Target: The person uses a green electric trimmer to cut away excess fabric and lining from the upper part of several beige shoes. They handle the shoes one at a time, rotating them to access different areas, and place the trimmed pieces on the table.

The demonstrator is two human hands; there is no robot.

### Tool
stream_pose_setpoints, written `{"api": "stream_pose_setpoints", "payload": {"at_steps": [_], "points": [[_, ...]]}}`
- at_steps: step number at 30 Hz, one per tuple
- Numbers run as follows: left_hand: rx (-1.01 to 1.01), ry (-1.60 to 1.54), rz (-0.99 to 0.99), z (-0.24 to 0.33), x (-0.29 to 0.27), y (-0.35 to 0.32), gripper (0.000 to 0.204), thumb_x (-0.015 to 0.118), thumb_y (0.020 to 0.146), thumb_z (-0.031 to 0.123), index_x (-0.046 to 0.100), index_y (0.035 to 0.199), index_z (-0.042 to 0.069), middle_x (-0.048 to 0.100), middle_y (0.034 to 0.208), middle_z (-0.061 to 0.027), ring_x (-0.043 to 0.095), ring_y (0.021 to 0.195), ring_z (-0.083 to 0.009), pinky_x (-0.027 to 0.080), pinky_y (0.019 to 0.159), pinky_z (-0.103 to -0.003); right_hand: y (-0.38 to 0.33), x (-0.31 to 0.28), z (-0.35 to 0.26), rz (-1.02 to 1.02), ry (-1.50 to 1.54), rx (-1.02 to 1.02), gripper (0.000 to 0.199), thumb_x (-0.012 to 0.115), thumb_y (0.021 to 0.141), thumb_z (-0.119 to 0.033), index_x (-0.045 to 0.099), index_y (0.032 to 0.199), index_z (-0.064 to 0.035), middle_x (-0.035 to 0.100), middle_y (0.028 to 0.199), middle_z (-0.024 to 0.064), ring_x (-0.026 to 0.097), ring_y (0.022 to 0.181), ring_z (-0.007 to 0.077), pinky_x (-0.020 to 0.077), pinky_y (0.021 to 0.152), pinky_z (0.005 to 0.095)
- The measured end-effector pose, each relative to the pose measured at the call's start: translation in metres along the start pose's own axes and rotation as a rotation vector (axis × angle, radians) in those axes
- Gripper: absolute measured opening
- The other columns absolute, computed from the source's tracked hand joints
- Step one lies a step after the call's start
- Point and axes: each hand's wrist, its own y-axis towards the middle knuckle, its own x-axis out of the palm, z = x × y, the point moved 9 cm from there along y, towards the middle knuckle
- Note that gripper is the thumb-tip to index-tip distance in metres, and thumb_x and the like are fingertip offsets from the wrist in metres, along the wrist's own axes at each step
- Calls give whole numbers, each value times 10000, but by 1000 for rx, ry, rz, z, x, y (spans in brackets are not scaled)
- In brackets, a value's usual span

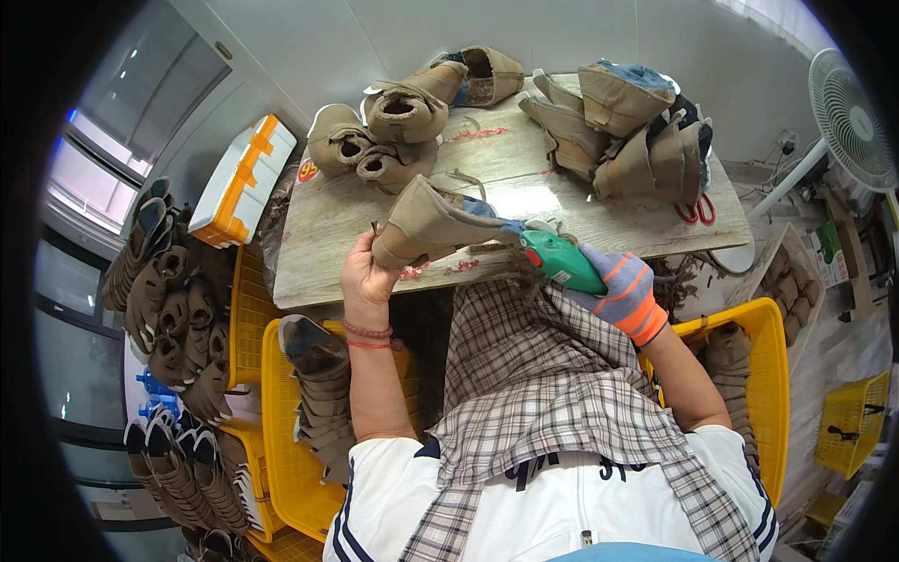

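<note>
Over the wooden table (356, 225), left hand (368, 274) pinches boot upper (426, 225); right hand's (626, 288) grip holds green cutter (560, 262).

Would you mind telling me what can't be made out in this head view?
- Tip of the green tool: hidden behind the tan shoe.
- Right hand: glove covers the fingers.
- Left hand: fingertips hidden by the shoe.
- Red scissors: blades under the shoe pile.
</note>
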Motion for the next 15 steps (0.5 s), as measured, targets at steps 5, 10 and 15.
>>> {"api": "stream_pose_setpoints", "payload": {"at_steps": [5, 10, 15], "points": [[-23, -32, 4, -5, -7, 8, 255, 388, 939, 84, 492, 1084, -98, 574, 1124, -254, 557, 1077, -359, 449, 965, -482, 2, -2, -4, 8, 23, -4, 665, 843, 583, -314, 588, 1139, -54, 581, 657, 72, 556, 526, 238, 446, 513, 325], [-97, -66, -117, -22, 4, 14, 235, 400, 924, 76, 522, 1056, -76, 587, 1126, -222, 562, 1073, -348, 439, 972, -487, 9, -7, -11, 54, 42, 6, 665, 850, 574, -315, 591, 1132, -60, 575, 654, 72, 555, 528, 244, 451, 513, 329], [5, -49, -161, -46, 38, 7, 242, 436, 911, 84, 552, 1090, -30, 588, 1181, -172, 544, 1124, -326, 393, 1009, -523, 10, -11, -8, 74, 82, 55, 643, 850, 580, -319, 600, 1112, -58, 618, 723, 95, 584, 564, 255, 472, 535, 330]]}}
